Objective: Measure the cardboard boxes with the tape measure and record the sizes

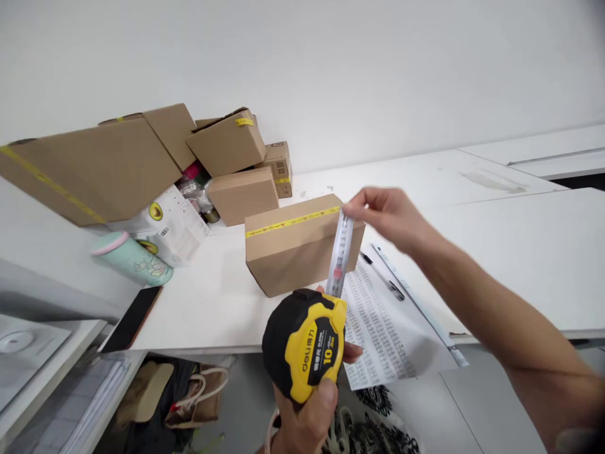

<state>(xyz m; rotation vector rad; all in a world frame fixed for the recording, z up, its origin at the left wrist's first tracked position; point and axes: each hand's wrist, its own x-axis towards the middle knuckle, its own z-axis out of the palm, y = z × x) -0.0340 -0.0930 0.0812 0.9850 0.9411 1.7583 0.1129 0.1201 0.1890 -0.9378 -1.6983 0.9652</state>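
Note:
My left hand (312, 413) is wrapped round a yellow and black tape measure (302, 343) close to the camera. A short length of its white blade (341, 252) runs up and away from the case. At the blade's far end, my right hand (385, 217) pinches the tip near the top right edge of a cardboard box (293, 252). Yellow tape crosses the top of this box, which sits on the white table. I cannot tell whether the blade touches the box. Printed sheets (373, 321) lie to the box's right, with a pen (382, 275) on them.
More cardboard boxes (243, 195) are stacked at the back left, beside a white box with avocado pictures (182, 224). A mint green tumbler (135, 258) lies tilted near a dark flat object (132, 318). Below the table's front edge is a brown bag (201, 400).

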